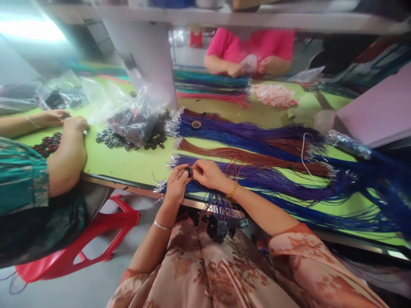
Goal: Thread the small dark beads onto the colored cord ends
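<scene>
Wire bundles [257, 156] cover our lime-green counter [128, 164]; red stool [123, 220] at left. Our left fingers [180, 175] pinch a black connector [188, 172]; right fingers [198, 171] bunch against it, grip unclear.

Black piece [188, 172] between both hands [176, 185]

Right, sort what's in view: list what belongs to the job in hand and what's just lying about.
Likely in the job:
black piece in the left hand
purple wires by the right hand
brown wires
wired connectors below the hands

Likely just lying about:
tape roll, untouched
thin white strip, untouched
</scene>
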`<state>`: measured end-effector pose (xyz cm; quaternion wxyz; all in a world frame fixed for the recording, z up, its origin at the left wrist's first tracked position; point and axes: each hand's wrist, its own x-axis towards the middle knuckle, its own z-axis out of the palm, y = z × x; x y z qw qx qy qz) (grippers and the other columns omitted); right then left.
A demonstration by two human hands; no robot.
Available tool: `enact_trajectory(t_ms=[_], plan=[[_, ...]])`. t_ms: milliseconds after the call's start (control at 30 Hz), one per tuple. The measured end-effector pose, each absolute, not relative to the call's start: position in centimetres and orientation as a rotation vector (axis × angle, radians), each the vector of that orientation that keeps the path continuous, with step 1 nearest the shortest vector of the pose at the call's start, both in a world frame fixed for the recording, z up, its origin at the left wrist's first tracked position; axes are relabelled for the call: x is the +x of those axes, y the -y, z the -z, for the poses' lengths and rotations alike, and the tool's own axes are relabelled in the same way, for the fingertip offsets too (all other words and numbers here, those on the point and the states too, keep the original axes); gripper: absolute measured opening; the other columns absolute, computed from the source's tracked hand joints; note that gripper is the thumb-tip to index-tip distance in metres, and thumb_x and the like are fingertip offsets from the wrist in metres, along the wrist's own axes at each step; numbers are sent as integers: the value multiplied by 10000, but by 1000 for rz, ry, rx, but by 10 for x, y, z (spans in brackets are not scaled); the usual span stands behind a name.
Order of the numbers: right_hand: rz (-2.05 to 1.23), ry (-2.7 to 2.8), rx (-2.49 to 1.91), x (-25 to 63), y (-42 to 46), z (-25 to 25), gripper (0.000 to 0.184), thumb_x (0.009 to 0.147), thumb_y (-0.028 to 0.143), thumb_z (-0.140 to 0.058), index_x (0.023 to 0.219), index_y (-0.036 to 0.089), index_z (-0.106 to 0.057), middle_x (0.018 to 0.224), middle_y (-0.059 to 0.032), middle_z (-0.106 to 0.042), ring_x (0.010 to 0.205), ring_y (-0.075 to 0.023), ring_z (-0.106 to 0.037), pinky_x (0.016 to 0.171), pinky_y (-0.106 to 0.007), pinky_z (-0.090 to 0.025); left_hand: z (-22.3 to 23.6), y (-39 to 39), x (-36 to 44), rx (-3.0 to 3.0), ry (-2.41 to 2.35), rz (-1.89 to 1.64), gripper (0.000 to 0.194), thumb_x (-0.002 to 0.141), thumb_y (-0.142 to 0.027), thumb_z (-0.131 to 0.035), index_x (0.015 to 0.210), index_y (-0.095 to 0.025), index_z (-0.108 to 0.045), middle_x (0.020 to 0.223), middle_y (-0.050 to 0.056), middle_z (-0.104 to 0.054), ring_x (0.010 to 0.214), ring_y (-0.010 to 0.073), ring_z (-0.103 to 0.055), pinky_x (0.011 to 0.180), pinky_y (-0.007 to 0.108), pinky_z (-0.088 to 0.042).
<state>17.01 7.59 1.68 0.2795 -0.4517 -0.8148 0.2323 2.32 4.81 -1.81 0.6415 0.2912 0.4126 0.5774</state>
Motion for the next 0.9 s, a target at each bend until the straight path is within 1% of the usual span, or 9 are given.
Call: enact_trajectory(t_ms=[167, 267, 333, 433, 533, 633, 767, 833, 900], plan=[[-654, 2149, -1247, 170, -76, -18, 86, 794, 162, -526, 735, 157, -589, 677, -21, -619, 601, -116, -493, 586, -230, -334, 19, -47, 27, 704, -993, -1343, 317, 689, -282, -762, 955, -186, -620, 861, 20, -659, 782, 117, -632, 746, 242, -517], [-862, 2075, -1149, 185, -84, -31, 136, 835, 226, -529, 759, 152, -614, 665, 0, -624, 585, -98, -498, 576, -215, -347, 9, -28, 37, 938, -1102, -1505, 269, 777, -283, -695, 1022, -200, -622, 952, 57, -660, 883, 163, -631, 826, 299, -517], [-971, 1967, -1119, 195, -91, -44, 193, 864, 293, -518, 787, 149, -620, 676, 3, -626, 593, -95, -513, 571, -211, -359, 0, -6, 49, 1315, -1104, -1553, 231, 848, -235, -610, 1077, -220, -636, 1046, 89, -660, 987, 200, -614, 921, 349, -483], [-1055, 1952, -1107, 198, -95, -57, 206, 865, 314, -524, 797, 145, -621, 686, 3, -625, 600, -95, -518, 572, -215, -368, -10, 25, 73, 2059, -638, -1216, 312, 884, -165, -515, 1165, -230, -633, 1086, 106, -682, 1030, 235, -622, 931, 374, -475], [-1006, 2193, -1100, 183, -85, -55, 123, 837, 226, -547, 792, 148, -630, 719, 3, -635, 619, -94, -510, 607, -222, -365, -7, 43, 95, 2511, -283, -786, 359, 920, -176, -454, 1258, -192, -574, 1086, 119, -691, 1013, 217, -637, 916, 353, -486], [-804, 2454, -1217, 164, -69, -39, 100, 841, 208, -554, 821, 151, -634, 805, -33, -637, 697, -119, -523, 658, -244, -361, -1, 47, 101, 2707, -186, -767, 342, 951, -294, -446, 1234, -156, -581, 1161, 129, -669, 1122, 210, -596, 977, 347, -464], [-617, 2564, -1344, 152, -57, -18, 115, 879, 243, -563, 914, 155, -628, 914, -76, -620, 826, -163, -519, 724, -271, -364, -8, 21, 64, 2628, -599, -1191, 352, 921, -426, -479, 1172, -230, -630, 1154, 70, -673, 1096, 204, -600, 956, 330, -480], [-608, 2577, -1351, 152, -56, -14, 109, 890, 224, -545, 873, 154, -628, 892, -78, -617, 826, -172, -516, 718, -279, -358, -15, -11, 29, 2519, -941, -1292, 361, 935, -339, -442, 1241, -216, -590, 1203, 111, -639, 1121, 240, -574, 979, 387, -455], [-581, 2570, -1331, 153, -55, -12, 133, 901, 212, -511, 859, 160, -626, 877, -74, -615, 822, -177, -521, 708, -284, -352, -20, -52, -9, 2400, -1245, -1348, 391, 937, -243, -393, 1283, -140, -543, 1196, 168, -615, 1131, 272, -552, 985, 443, -431]])
